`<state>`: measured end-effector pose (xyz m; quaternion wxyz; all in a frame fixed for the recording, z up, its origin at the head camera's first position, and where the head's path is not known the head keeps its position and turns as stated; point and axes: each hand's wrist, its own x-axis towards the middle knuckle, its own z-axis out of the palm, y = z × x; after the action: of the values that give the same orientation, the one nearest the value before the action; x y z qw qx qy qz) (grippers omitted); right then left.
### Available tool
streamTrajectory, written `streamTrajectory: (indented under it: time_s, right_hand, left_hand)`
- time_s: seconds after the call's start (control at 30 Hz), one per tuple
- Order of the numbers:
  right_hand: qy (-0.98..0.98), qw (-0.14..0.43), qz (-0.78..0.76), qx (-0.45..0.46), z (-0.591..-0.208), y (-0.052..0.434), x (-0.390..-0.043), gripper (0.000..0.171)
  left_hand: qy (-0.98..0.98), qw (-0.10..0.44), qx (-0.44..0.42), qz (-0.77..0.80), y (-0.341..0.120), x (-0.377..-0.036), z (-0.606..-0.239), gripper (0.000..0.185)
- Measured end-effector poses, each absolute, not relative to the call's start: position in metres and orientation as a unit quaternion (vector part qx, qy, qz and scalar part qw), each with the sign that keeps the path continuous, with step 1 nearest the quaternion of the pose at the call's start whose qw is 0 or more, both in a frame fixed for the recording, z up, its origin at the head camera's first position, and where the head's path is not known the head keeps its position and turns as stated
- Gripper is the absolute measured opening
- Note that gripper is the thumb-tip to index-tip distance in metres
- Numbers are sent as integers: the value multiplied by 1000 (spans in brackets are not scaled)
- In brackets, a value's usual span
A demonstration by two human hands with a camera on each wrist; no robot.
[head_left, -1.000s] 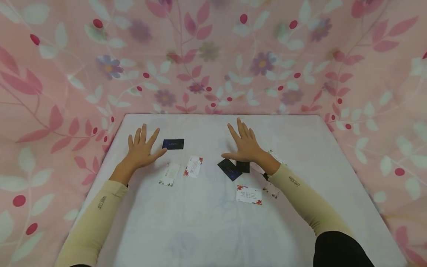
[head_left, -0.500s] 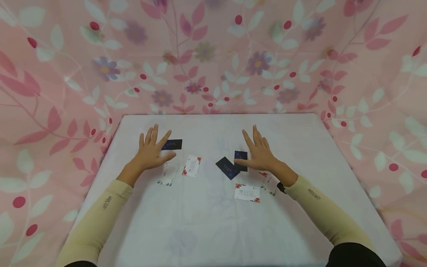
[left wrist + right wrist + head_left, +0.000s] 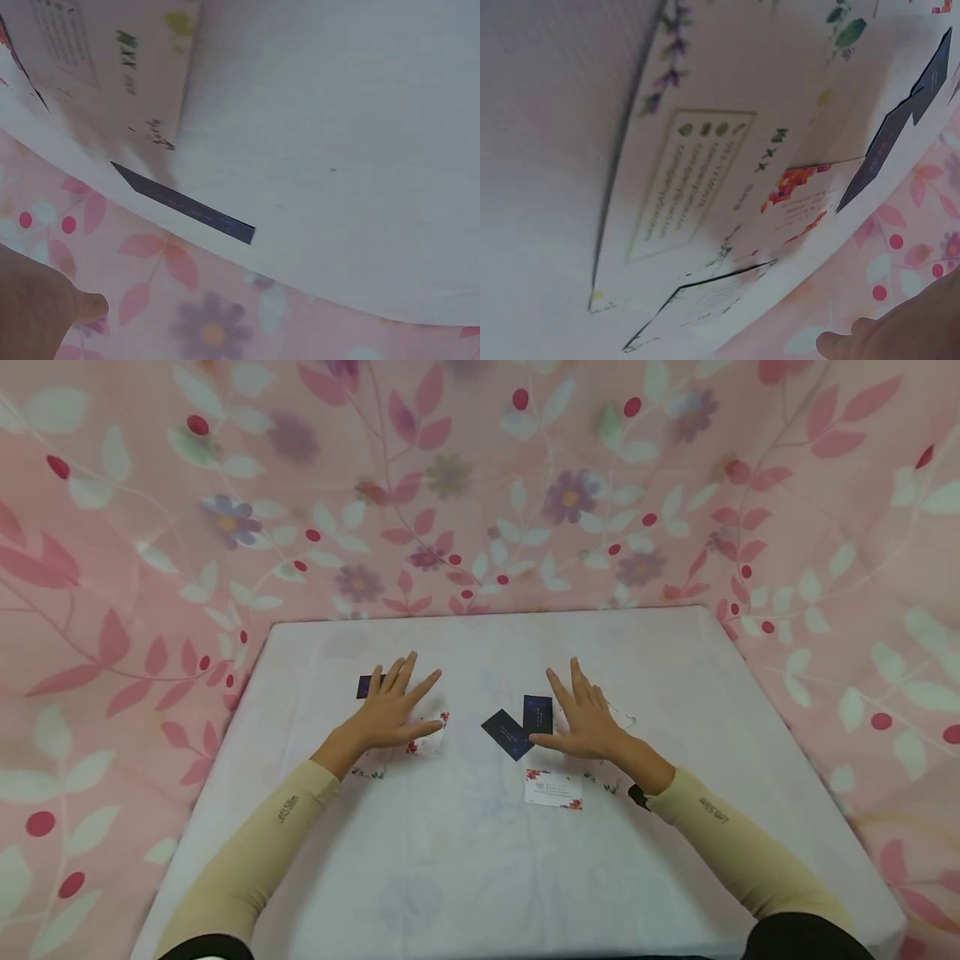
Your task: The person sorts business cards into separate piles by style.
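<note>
My left hand (image 3: pixel 390 714), fingers spread, is over the left group of business cards. It partly covers a dark blue card (image 3: pixel 364 686), a white card with red flowers (image 3: pixel 429 745) and a leaf-bordered white card (image 3: pixel 369 768). Spread in the same way, my right hand (image 3: pixel 585 722) is over the right group. Its thumb overlaps the edge of an upright dark card (image 3: pixel 537 712), which lies beside a tilted dark card (image 3: pixel 506 734). Nearer me is another red-flowered card (image 3: pixel 553 789). The right wrist view shows a large leaf-bordered card (image 3: pixel 697 150) and a second one (image 3: pixel 705 304). Neither hand grips anything.
The cards lie on a table (image 3: pixel 450 877) covered with a white cloth. A pink floral curtain (image 3: pixel 480 485) hangs behind it and along both sides. Bare cloth (image 3: pixel 465 810) lies between the two card groups and in front of them.
My left hand has moved right, from beside the left cards to over them. My right hand has shifted right, uncovering the upright dark card. The head view has turned slightly.
</note>
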<state>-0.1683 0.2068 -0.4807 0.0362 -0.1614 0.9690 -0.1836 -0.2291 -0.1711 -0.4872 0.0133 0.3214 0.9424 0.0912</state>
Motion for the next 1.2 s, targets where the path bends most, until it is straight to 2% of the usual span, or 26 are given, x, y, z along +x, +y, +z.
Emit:
streamTrajectory:
  time_s: [0.53, 0.8, 1.03, 1.2]
  right_hand:
    - [968, 55, -189, -155, -498, 207, -155, 121]
    - [966, 59, -196, -157, -500, 207, -152, 121]
    - [963, 33, -207, -170, -502, 195, -145, 104]
    - [969, 26, -200, -143, -496, 183, -141, 76]
  left_hand:
    - [921, 33, 379, 82, -91, -236, -492, 88]
    - [911, 54, 406, 40, -72, -235, -499, 93]
    - [904, 102, 415, 35, -61, -242, -503, 89]
    - [906, 144, 396, 26, -57, -247, -503, 86]
